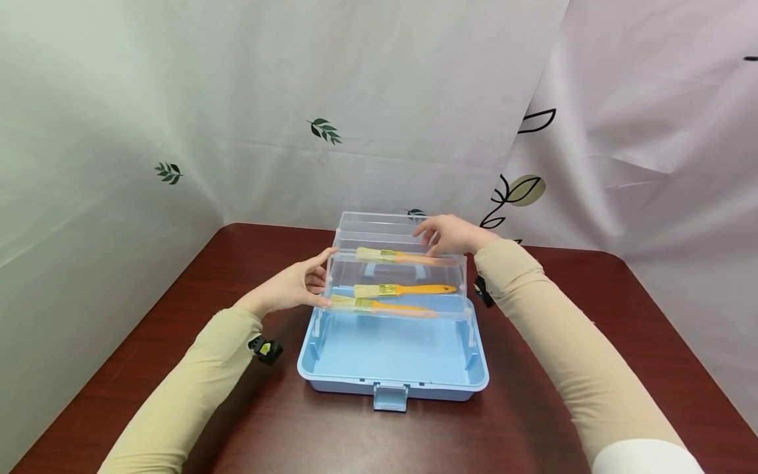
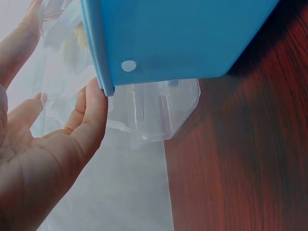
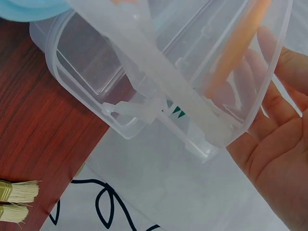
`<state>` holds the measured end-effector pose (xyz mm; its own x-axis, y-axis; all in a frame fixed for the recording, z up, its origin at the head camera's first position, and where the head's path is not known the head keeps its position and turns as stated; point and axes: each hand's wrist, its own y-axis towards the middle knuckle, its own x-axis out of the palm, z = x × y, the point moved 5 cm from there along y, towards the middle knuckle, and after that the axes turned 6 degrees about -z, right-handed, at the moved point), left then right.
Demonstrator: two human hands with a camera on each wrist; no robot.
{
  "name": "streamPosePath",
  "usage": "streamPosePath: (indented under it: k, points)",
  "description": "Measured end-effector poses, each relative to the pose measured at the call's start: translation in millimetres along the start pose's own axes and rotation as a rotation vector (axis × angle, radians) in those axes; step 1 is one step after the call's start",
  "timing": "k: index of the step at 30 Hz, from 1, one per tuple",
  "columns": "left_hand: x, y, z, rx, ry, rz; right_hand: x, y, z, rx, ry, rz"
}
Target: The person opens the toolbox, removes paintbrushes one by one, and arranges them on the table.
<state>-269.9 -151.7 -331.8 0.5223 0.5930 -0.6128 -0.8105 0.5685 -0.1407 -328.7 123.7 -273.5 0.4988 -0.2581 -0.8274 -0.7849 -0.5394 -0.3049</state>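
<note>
A light blue toolbox (image 1: 391, 355) stands with its clear tray unit (image 1: 456, 263) raised. One paintbrush (image 1: 387, 255) lies in the upper clear tray; two more, a middle brush (image 1: 408, 289) and a front brush (image 1: 379, 307), show lower down, the front one through clear plastic. My left hand (image 1: 296, 283) grips the left end of the trays, thumb at the lower tray and index finger at the upper one. My right hand (image 1: 450, 235) reaches over the upper tray's right end, its fingers spread and thumb tip at the brush handle. In the right wrist view its fingers (image 3: 262, 74) show through the clear plastic.
In the right wrist view, two more brushes (image 3: 19, 202) lie on the dark red table (image 3: 53, 125); my right arm hides that spot in the head view. A clear lid (image 1: 379, 220) stands behind the trays, and pale leaf-patterned cloth (image 1: 367, 92) hangs behind the table.
</note>
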Motion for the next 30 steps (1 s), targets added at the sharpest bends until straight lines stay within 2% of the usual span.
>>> streamPosePath:
  k: [12,21,30]
  points:
    - [0.2,-0.7,0.0,-0.002,0.000,0.003,-1,3,-6,-0.006,-0.036,-0.101]
    - [1.0,0.0,0.2,-0.006,-0.005,0.003,3,8,-3,0.004,0.043,-0.177]
    - [1.0,-0.7,-0.4,-0.001,-0.015,0.000,4,10,-4,-0.028,0.006,-0.194]
